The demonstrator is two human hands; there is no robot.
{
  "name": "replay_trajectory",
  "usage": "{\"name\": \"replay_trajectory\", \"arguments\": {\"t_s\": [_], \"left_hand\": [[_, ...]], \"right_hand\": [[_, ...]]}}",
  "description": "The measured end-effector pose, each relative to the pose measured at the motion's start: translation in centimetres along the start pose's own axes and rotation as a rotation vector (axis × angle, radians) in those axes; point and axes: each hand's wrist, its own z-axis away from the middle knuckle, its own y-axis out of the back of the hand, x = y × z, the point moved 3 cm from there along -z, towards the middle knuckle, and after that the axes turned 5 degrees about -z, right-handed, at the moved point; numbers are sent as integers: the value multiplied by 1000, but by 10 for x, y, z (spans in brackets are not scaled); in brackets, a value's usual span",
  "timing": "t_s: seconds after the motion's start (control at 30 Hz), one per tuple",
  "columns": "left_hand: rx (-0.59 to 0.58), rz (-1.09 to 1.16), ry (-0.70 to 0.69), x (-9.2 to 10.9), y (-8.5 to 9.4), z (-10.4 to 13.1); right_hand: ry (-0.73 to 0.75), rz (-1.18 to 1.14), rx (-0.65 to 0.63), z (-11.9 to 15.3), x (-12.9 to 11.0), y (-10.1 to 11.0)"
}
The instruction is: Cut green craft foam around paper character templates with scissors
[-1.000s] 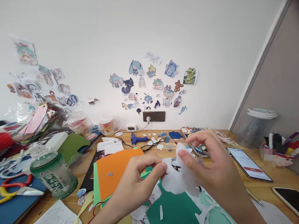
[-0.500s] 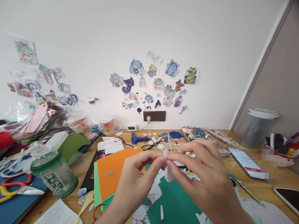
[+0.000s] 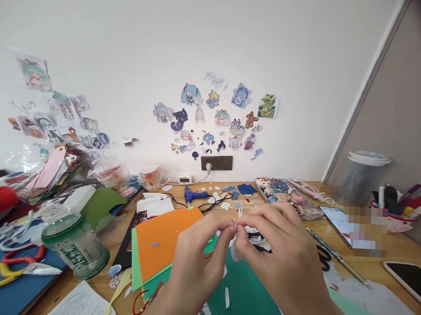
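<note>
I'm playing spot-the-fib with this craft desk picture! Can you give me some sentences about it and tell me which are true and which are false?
1. Both hands pinch a small white paper piece together. True.
2. The orange sheet lies right of the right hand. False: it lies left of the left hand.
3. A green bottle stands upright on the desk's left side. True.
4. The blue glue gun is in the left hand. False: it lies on the desk near the wall.
5. The red-and-yellow scissors lie at the far left. True.
</note>
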Motion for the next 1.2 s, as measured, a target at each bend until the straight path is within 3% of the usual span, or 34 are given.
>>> {"name": "replay_trajectory", "arguments": {"t_s": [0.7, 1.2], "left_hand": [[-43, 150, 69, -2, 3, 0], [-68, 121, 67, -3, 7, -3]], "right_hand": [[86, -60, -71, -1, 3, -1], [25, -157, -178, -6, 4, 6]]}}
